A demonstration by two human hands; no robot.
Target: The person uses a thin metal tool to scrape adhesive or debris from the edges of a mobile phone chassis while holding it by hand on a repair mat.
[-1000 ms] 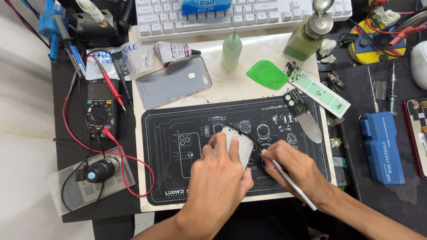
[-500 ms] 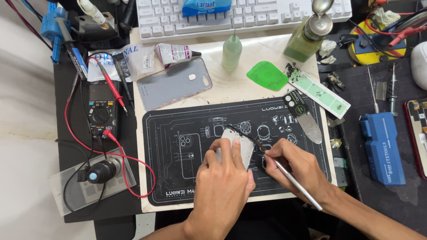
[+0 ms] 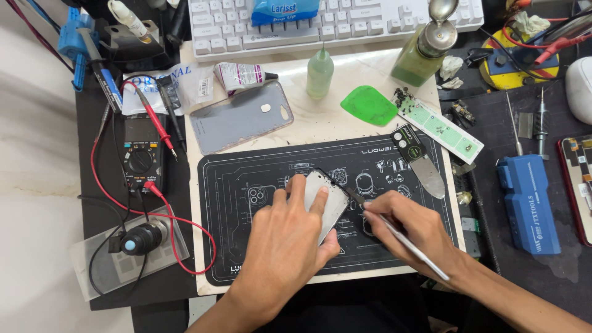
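Observation:
My left hand (image 3: 290,237) presses flat on a small phone frame with a silvery plate (image 3: 325,196), holding it down on the black work mat (image 3: 246,179). My right hand (image 3: 410,231) grips a thin metal tool (image 3: 407,242) like a pen. Its dark tip (image 3: 348,192) touches the right edge of the phone near the top. A grey phone back cover (image 3: 240,117) lies off the mat at the upper left.
A multimeter (image 3: 142,157) with red and black leads sits left. A green pick (image 3: 369,105), green bottles (image 3: 320,73) and a white keyboard (image 3: 333,21) lie behind. A metal spatula (image 3: 422,166), a blue tool case (image 3: 528,203) and screwdrivers (image 3: 541,120) are right.
My left hand slid slightly up and right over the phone. My right hand brought the tool tip in against the phone's right edge.

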